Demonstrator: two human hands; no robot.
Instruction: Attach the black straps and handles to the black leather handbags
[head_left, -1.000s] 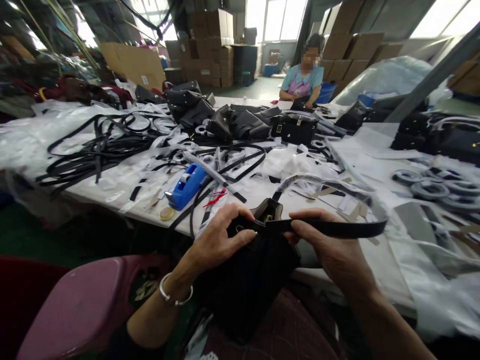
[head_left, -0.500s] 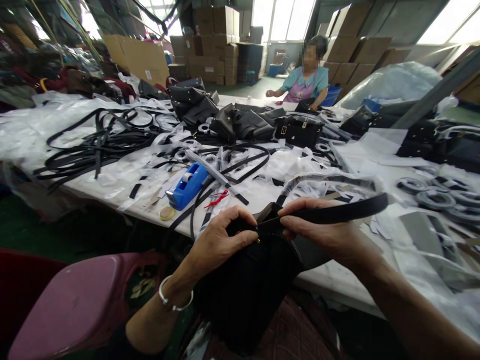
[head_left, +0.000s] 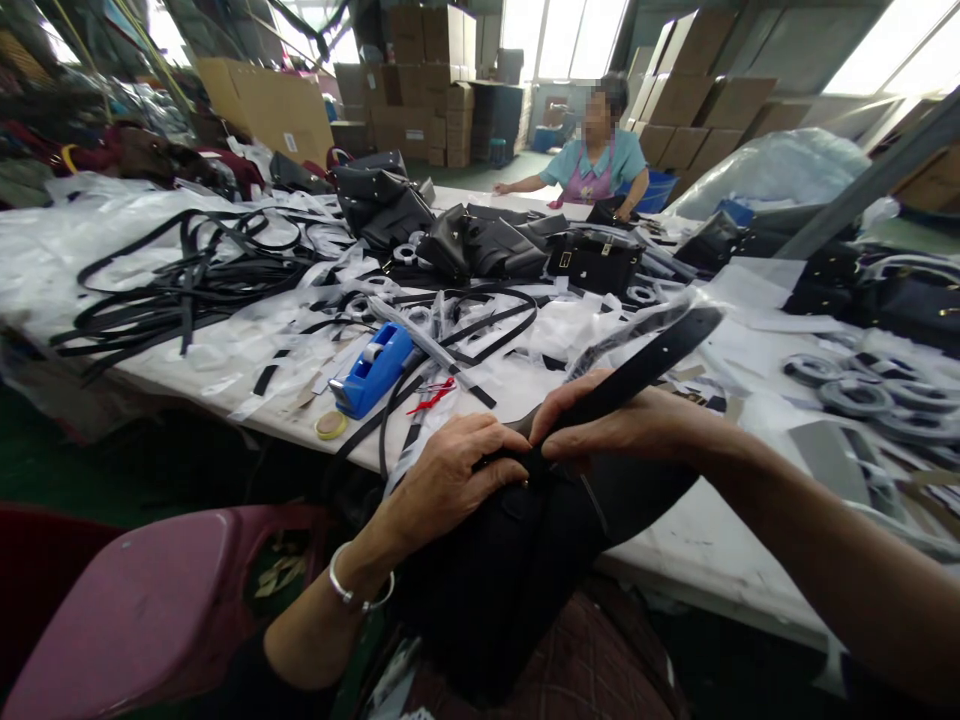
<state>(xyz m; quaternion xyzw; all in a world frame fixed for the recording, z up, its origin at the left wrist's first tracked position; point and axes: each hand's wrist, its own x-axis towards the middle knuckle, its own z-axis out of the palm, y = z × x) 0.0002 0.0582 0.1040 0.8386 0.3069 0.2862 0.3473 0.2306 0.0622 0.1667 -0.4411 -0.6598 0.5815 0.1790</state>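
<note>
A black handbag (head_left: 495,580) rests on my lap against the table's front edge. At its upper edge my left hand (head_left: 457,475) pinches the bag between thumb and fingers, beside a small gold-coloured stud. Close by, my right hand (head_left: 607,425) is closed on a black strap (head_left: 645,365), gripping it near the bag's edge. From that hand the strap rises up and to the right, with its far part partly wrapped in clear plastic. The strap's lower end is hidden by my fingers, so how it joins the bag cannot be made out.
On the white table (head_left: 675,540) stand a blue tape dispenser (head_left: 373,370), a yellow tape roll (head_left: 331,425) and red-handled snips (head_left: 431,397). Black straps (head_left: 195,290) are heaped left, handbags (head_left: 480,240) beyond. A co-worker (head_left: 600,165) is across; a pink stool (head_left: 150,600) is at left.
The strap has swung from nearly level to a steep upward slant. My right hand has moved slightly left, closer to my left hand. The co-worker's arm reaches further left.
</note>
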